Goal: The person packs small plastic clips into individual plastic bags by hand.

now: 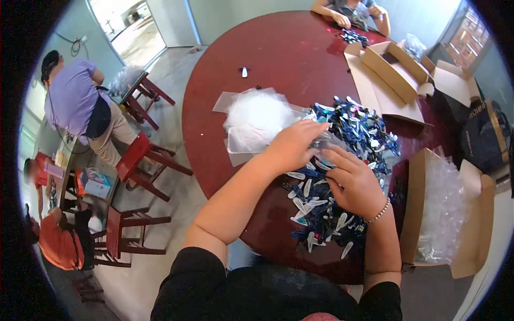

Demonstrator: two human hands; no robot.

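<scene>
A heap of blue, white and black hair clips lies on the round dark-red table. My left hand and my right hand meet over the heap, both closed on a small clear plastic bag between them. A bead bracelet circles my right wrist. More clips spread toward me under my right forearm. A stack of empty clear bags lies just left of my left hand.
An open cardboard box sits at the far right of the table; another box with plastic bags stands at the right. A person's hands work across the table. Red stools and other people are on the left.
</scene>
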